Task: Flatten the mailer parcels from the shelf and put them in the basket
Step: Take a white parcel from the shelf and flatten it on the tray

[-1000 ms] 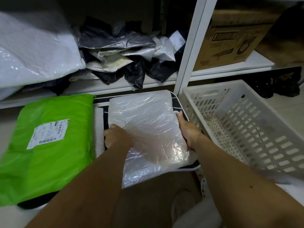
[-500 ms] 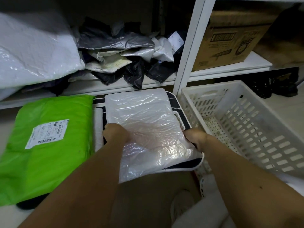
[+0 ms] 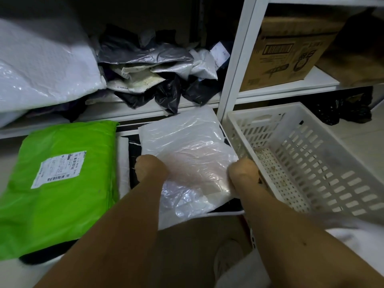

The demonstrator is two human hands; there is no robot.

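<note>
Green mailer (image 3: 60, 183) lies left, white basket (image 3: 311, 163) right, loose mailers (image 3: 158, 80) crowd the shelf (image 3: 291, 84). Left hand (image 3: 151, 169) and right hand (image 3: 243, 173) grasp the clear mailer (image 3: 187, 146) by its edges.

dim indoor light | shelf recess dark | glare on plastic | edges warped, blurred
</note>
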